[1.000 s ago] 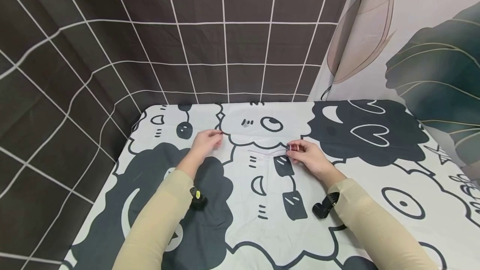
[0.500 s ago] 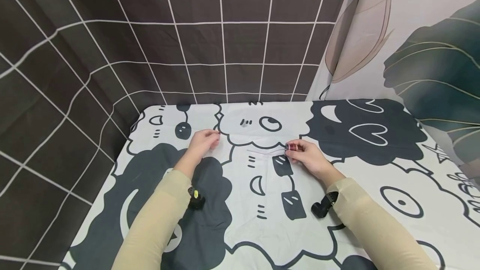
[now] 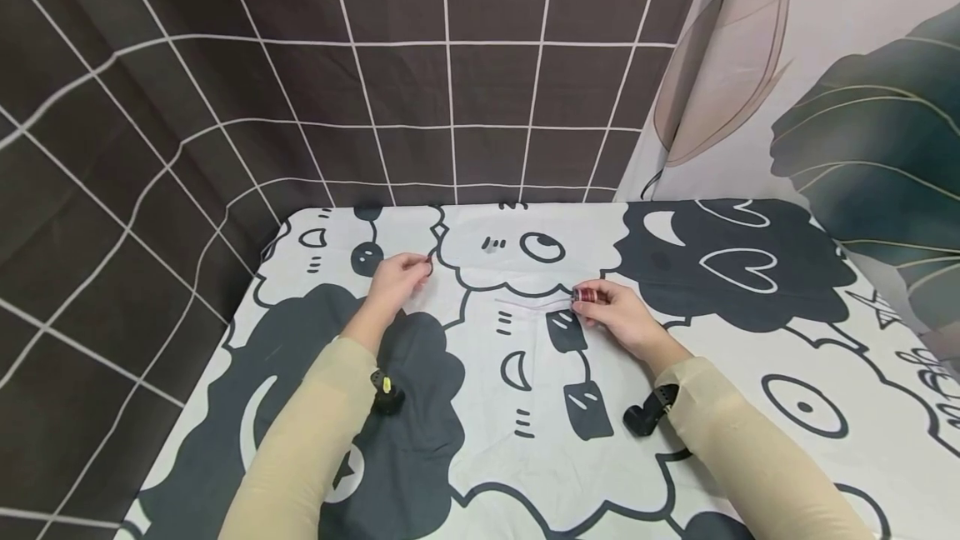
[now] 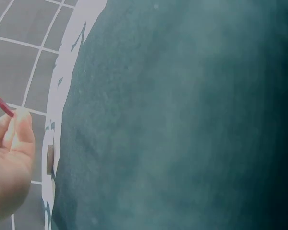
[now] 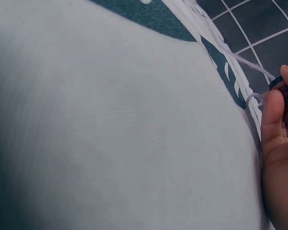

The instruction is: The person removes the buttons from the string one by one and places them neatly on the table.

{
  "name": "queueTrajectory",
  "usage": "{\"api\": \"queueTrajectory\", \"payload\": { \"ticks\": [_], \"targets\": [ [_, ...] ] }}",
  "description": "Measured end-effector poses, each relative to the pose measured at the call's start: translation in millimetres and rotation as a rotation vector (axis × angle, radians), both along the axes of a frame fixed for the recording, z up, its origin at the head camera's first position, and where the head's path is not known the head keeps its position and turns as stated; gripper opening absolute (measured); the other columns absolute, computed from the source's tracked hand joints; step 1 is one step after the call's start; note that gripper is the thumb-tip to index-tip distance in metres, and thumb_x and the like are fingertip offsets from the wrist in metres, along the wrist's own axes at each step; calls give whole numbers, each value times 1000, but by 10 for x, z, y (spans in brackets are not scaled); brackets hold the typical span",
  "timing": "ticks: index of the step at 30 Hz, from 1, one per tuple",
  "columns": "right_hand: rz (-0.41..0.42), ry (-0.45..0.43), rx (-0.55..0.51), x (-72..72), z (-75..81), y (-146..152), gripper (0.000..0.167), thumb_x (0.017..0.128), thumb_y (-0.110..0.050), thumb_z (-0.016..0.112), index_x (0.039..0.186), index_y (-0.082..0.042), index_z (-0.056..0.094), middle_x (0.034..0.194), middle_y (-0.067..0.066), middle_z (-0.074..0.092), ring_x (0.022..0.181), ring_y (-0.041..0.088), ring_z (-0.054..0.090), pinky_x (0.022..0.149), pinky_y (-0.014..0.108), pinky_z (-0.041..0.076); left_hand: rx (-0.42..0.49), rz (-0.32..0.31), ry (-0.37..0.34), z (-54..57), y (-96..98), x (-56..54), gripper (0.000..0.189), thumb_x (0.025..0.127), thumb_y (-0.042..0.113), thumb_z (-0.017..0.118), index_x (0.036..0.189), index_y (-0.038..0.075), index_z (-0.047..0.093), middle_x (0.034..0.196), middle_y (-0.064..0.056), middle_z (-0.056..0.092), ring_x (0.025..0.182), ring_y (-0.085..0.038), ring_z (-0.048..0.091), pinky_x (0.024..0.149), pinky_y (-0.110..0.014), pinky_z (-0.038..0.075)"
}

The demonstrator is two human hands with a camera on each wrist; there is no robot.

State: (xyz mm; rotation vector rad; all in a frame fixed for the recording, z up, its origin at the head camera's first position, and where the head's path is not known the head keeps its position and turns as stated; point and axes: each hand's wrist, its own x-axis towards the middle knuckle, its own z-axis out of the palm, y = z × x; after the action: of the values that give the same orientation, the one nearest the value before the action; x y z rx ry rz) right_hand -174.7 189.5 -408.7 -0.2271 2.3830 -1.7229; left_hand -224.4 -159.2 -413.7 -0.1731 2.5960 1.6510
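My left hand [image 3: 393,286] hovers over the patterned cloth left of centre. Between its thumb and fingertip it pinches a thin dark red disc [image 4: 4,107], seen nearly edge-on in the left wrist view. To the right, my right hand [image 3: 624,317] grips a short stack of red and dark discs [image 3: 587,295], held sideways in its fingertips. A pale lilac cord [image 5: 252,63] comes out of the stack's end, and a loop of it hangs by the thumb. In the head view the cord [image 3: 534,305] stretches left across the white cloth toward the left hand.
The surface is covered by a black-and-white cloth [image 3: 517,473] printed with cartoon sheep. Behind and to the left hangs a dark curtain [image 3: 390,90] with white grid lines. A white leaf-print curtain [image 3: 862,15] is at the right.
My left hand has drawn back slightly to the left, away from the right hand, with the disc in its fingertips. The right hand and the stack stay in place.
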Motion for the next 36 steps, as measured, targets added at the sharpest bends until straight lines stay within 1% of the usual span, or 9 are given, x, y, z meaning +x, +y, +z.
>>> {"api": "queueTrajectory", "payload": {
  "ticks": [6, 10, 13, 18, 22, 26, 29, 33, 36],
  "targets": [
    [0, -7, -9, 0, -3, -1, 37, 86, -5, 65, 117, 12, 54, 77, 5, 57, 65, 16, 56, 59, 23, 45, -42, -26, 6, -7, -23, 2, 32, 89, 23, 58, 115, 6, 63, 106, -9, 65, 87, -22, 61, 73, -30, 48],
    [0, -11, -10, 5, 4, -1, 37, 86, -4, 65, 117, 11, 54, 79, 5, 57, 66, 16, 57, 60, 23, 45, -83, -58, 50, -21, -39, -15, 29, 87, 21, 60, 111, 6, 65, 111, -9, 64, 96, -23, 60, 82, -34, 48],
    [-1, -11, -8, 13, 10, -1, 37, 86, -5, 65, 117, 11, 54, 79, 7, 57, 66, 17, 56, 60, 23, 45, -141, -85, 73, -24, -43, -27, 29, 86, 21, 62, 110, 5, 66, 111, -10, 64, 100, -24, 59, 86, -36, 47],
    [-2, -10, -31, 21, 16, -4, 36, 86, -4, 65, 116, 11, 54, 77, 5, 57, 65, 16, 56, 58, 23, 44, -231, -120, 69, -17, -41, -35, 29, 87, 22, 62, 112, 6, 65, 106, -10, 65, 96, -23, 60, 80, -35, 49],
    [-7, -7, -33, 16, -1, 3, 36, 85, -5, 65, 116, 11, 55, 77, 5, 57, 65, 15, 56, 58, 23, 45, -307, -148, 96, -4, -31, -33, 29, 87, 21, 62, 111, 4, 65, 102, -10, 65, 96, -24, 59, 82, -36, 48],
    [-8, -10, -26, 11, -11, 9, 37, 86, -5, 65, 117, 11, 54, 79, 6, 57, 65, 15, 56, 59, 23, 45, -424, -201, 145, 16, -26, -38, 29, 85, 20, 62, 109, 2, 65, 98, -11, 63, 92, -25, 57, 83, -38, 47],
    [-6, -10, -20, 13, -8, 9, 38, 86, -6, 65, 118, 11, 54, 79, 6, 57, 66, 15, 56, 59, 23, 45, -504, -250, 164, 32, -30, -44, 30, 84, 20, 61, 108, 2, 65, 98, -10, 61, 90, -25, 56, 81, -38, 47],
    [-5, -9, -18, 22, 3, 6, 37, 86, -6, 65, 118, 11, 54, 79, 5, 57, 66, 16, 56, 59, 24, 45, -580, -304, 149, 36, -34, -58, 32, 83, 21, 61, 108, 2, 65, 100, -10, 59, 89, -24, 54, 82, -37, 47],
    [-5, -6, -16, 28, 5, 3, 36, 86, -6, 65, 117, 10, 55, 79, 5, 57, 66, 16, 56, 59, 24, 45, -615, -333, 137, 31, -33, -69, 32, 83, 21, 60, 108, 2, 65, 100, -10, 58, 90, -23, 55, 83, -37, 47]
  ]
}}
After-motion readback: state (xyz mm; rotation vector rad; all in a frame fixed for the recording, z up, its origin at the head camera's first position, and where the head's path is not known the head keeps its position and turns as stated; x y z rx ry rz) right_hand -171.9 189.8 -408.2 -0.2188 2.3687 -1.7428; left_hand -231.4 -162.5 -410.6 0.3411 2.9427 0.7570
